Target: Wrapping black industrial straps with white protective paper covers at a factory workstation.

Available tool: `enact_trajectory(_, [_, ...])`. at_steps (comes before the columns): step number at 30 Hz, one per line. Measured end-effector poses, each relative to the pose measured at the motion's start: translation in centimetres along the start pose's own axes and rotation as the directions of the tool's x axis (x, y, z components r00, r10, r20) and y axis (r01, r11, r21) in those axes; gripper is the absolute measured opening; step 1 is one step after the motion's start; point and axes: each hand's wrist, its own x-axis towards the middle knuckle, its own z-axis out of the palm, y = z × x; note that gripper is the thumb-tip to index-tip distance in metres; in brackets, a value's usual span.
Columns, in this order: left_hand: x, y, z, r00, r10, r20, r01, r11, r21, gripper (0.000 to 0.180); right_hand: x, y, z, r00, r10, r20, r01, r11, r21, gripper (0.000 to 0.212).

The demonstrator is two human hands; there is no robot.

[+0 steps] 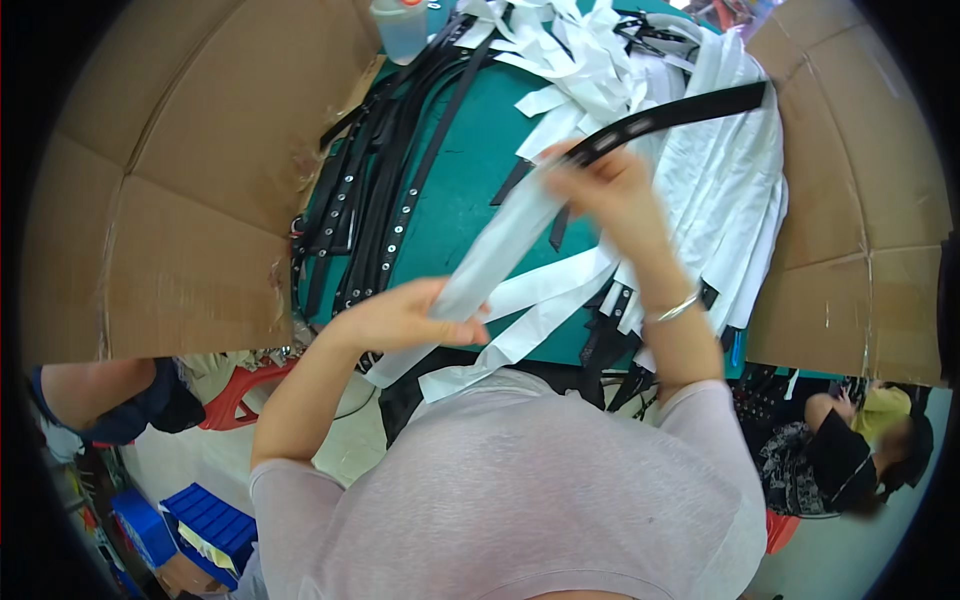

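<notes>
Both hands (408, 312) (608, 192) in a pinch on a black-and-white strap (505, 240), green table (462, 180) below, cardboard walls (200, 190) (835, 200) alongside.

"Anything blurred?"
"The right hand (612, 195), its outline smeared."
"Does the black strap (690, 113) run on inside the white band (500, 245)?"
"Can't tell; that hand covers where they meet."
"And up top?"
"The upper edge cuts off the plastic cup (401, 38) and the heap of white strips (590, 65). At left, cardboard (200, 270) hides most of a person (95, 393)."

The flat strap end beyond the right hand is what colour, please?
The flat strap end is black, best seen in the head view.
</notes>
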Motion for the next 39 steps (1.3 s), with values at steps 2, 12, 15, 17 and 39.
enact_trajectory(2, [-1.2, -3.2, -0.2, 0.992, -0.124, 0.014, 0.123, 0.989, 0.078, 0.053, 3.8, -0.4, -8.2, 0.970, -0.159, -0.186, 0.127, 0.976, -0.175, 0.024])
enact_trajectory(12, [5.7, -3.7, 2.0, 0.799, 0.340, -0.497, 0.280, 0.521, 0.806, 0.047, 5.7, -5.4, -18.5, 0.850, -0.492, -0.188, 0.295, 0.741, -0.603, 0.024])
enact_trajectory(15, [5.0, -8.2, 2.0, 0.747, 0.428, -0.509, 0.278, 0.494, 0.823, 0.029, 1.6, 2.8, -7.1, 0.912, -0.262, 0.316, 0.404, 0.703, -0.585, 0.032])
enact_trajectory(17, [4.7, -9.0, 2.4, 0.735, 0.415, -0.536, 0.244, 0.576, 0.780, 0.024, 0.6, 6.2, -2.7, 0.890, -0.170, 0.422, 0.389, 0.765, -0.513, 0.031])
enact_trajectory(39, [-18.4, -11.0, 5.0, -0.285, 0.190, -0.939, -0.674, 0.657, 0.338, 0.029, 0.9, 11.4, 14.5, 0.892, -0.300, 0.338, 0.446, 0.701, -0.556, 0.046])
